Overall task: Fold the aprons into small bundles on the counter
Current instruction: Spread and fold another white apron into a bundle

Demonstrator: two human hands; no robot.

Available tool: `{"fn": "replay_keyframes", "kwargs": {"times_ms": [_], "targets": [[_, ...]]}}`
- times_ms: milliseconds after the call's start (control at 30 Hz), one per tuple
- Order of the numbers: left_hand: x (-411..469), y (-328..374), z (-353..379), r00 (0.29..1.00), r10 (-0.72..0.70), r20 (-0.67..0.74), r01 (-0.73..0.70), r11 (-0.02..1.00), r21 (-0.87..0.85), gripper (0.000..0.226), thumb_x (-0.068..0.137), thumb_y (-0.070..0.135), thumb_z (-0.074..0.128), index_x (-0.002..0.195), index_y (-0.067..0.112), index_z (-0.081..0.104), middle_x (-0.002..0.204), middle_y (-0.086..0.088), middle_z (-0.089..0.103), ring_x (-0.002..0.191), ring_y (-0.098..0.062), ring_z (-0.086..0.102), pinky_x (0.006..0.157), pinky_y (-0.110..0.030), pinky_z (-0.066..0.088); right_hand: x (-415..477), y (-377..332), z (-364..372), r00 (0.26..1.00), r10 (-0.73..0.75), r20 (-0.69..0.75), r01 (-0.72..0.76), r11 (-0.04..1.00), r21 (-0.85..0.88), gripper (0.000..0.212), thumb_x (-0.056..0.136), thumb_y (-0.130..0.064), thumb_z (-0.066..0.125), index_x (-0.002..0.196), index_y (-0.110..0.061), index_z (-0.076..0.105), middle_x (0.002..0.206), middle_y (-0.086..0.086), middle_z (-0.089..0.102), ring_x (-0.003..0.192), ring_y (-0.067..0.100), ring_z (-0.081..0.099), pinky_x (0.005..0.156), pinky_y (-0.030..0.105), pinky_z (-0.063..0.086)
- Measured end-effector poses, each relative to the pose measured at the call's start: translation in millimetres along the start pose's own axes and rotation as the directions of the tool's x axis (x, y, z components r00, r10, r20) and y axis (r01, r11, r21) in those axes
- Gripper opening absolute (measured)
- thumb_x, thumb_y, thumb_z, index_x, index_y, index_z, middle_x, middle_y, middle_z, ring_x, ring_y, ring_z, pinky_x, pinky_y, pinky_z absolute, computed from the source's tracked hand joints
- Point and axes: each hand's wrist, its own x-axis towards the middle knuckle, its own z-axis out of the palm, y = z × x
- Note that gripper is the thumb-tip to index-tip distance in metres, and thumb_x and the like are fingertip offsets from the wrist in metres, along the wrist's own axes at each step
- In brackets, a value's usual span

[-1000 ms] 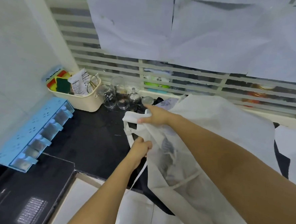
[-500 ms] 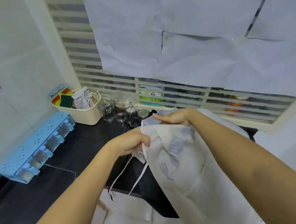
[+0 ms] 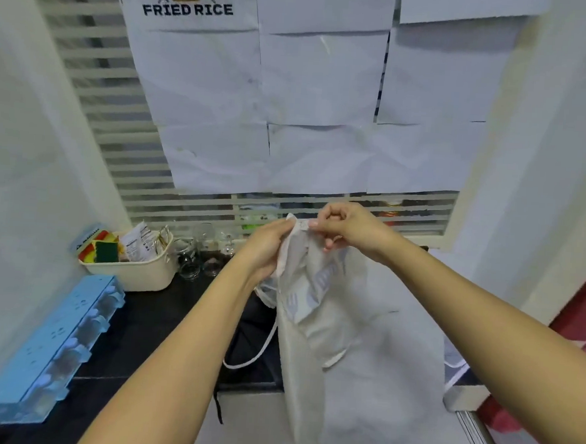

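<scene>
You are stretching both bare forearms forward and inward, so that your hands are meeting high above the black stone counter point(image 3: 148, 319). Your left hand point(image 3: 268, 249) is turning its palm to the right and curling its fingers round a gathered edge of the cream fabric apron with the pale blue print point(image 3: 311, 353), gripping it just below the top hem. Your right hand point(image 3: 347, 229) is sitting knuckles-up, just beside the left, with thumb and forefinger pinching the hem itself and the other fingers tucking in under the palm.

The apron is hanging from these two grips in a long narrow fold, dropping past the counter's front edge and out of the bottom of the view. Its white tie strap point(image 3: 259, 355) is looping down under your left wrist, across a dark cloth point(image 3: 252, 327) lying on the counter.

Against the left wall a light-blue plastic rack point(image 3: 47, 347) is lying on the counter, and behind it a cream plastic basket point(image 3: 137, 275) is sitting next to some clear glass jars point(image 3: 193, 262). White paper sheets point(image 3: 308, 119) are covering the slatted window.
</scene>
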Motion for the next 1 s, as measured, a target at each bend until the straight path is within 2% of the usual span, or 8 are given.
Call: {"fn": "replay_keyframes", "kwargs": {"times_ms": [200,267,367,500,633,733,867,1000], "targets": [[-42.7,37.2,3.0,0.989,0.088,0.118,-0.069,0.985,-0.157,0.020,0.060,0.010,0.047,0.076,0.002,0.056,0.072,-0.012,0.053,0.065,-0.022,0.052,0.061,-0.028,0.044,-44.4,-9.1,-11.9,0.955,-0.038,-0.294,0.005,0.994,-0.113,0.025,0.091,-0.036,0.061,0.088,-0.012,0.067,0.086,-0.006,0.067,0.074,-0.001,0.061,0.076,0.016,0.041],[-60.6,59.4,4.8,0.972,0.089,0.216,-0.068,0.993,-0.099,0.023,0.057,0.009,0.045,0.067,0.002,0.064,0.065,-0.012,0.058,0.056,-0.020,0.056,0.054,-0.021,0.047,-62.0,-27.2,-10.4,0.971,-0.064,-0.232,0.036,0.992,-0.124,0.028,0.095,-0.039,0.054,0.106,-0.019,0.070,0.104,-0.012,0.069,0.082,-0.016,0.059,0.074,0.006,0.042],[-78.2,86.7,10.5,0.957,0.107,0.268,-0.115,0.993,0.014,0.005,0.049,0.012,0.049,0.049,0.009,0.053,0.051,-0.006,0.046,0.042,-0.016,0.044,0.044,-0.017,0.038,-75.2,-41.9,-8.1,0.997,0.061,-0.053,-0.067,0.991,-0.114,0.040,0.098,-0.050,0.038,0.108,-0.027,0.069,0.101,-0.019,0.071,0.092,-0.009,0.064,0.089,0.011,0.045],[-85.6,96.4,13.5,0.959,0.090,0.268,-0.136,0.978,0.158,0.014,0.054,0.016,0.050,0.043,0.008,0.049,0.043,-0.002,0.045,0.036,-0.014,0.042,0.040,-0.015,0.034,-85.3,-28.1,8.2,0.952,0.159,0.261,-0.251,0.893,0.374,0.058,0.084,-0.059,0.044,0.125,-0.020,0.059,0.124,0.005,0.064,0.116,0.020,0.060,0.093,0.031,0.051],[-83.2,91.6,1.4,0.951,0.026,0.308,-0.127,0.941,0.313,0.028,0.041,0.021,0.058,0.058,0.011,0.038,0.051,-0.003,0.035,0.043,-0.014,0.033,0.042,-0.021,0.027,-83.5,-15.8,1.1,0.999,0.035,0.011,-0.034,0.772,0.635,0.061,0.068,-0.026,0.082,0.119,-0.001,0.062,0.110,0.014,0.069,0.097,0.022,0.067,0.087,0.034,0.055],[-76.7,82.5,-3.3,0.979,0.143,0.147,-0.195,0.868,0.457,0.028,0.074,0.011,0.057,0.057,0.012,0.035,0.050,0.001,0.029,0.048,-0.012,0.025,0.042,-0.021,0.025,-93.4,-20.1,-7.7,0.955,-0.041,-0.293,0.216,0.775,0.594,0.020,0.081,-0.009,0.064,0.100,-0.005,0.067,0.086,0.007,0.074,0.074,0.014,0.069,0.069,0.024,0.057],[-62.2,72.9,-11.6,0.860,0.482,-0.168,-0.392,0.834,0.389,0.027,0.097,0.012,0.044,0.075,0.009,0.059,0.059,0.003,0.055,0.050,-0.008,0.049,0.051,-0.020,0.041,-103.8,-35.2,-22.6,0.718,-0.215,-0.663,0.543,0.768,0.340,0.020,0.094,-0.005,0.052,0.097,-0.012,0.070,0.077,-0.002,0.069,0.066,0.005,0.060,0.066,0.017,0.049],[-54.2,74.9,-9.0,0.866,0.470,-0.173,-0.404,0.860,0.312,0.038,0.104,0.025,0.035,0.081,0.009,0.060,0.058,0.008,0.060,0.053,-0.004,0.053,0.053,-0.015,0.044,-108.9,-45.3,-37.8,0.698,-0.198,-0.688,0.524,0.796,0.303,0.018,0.096,-0.009,0.051,0.099,-0.011,0.069,0.086,0.000,0.073,0.078,0.011,0.066,0.072,0.024,0.053]]}}
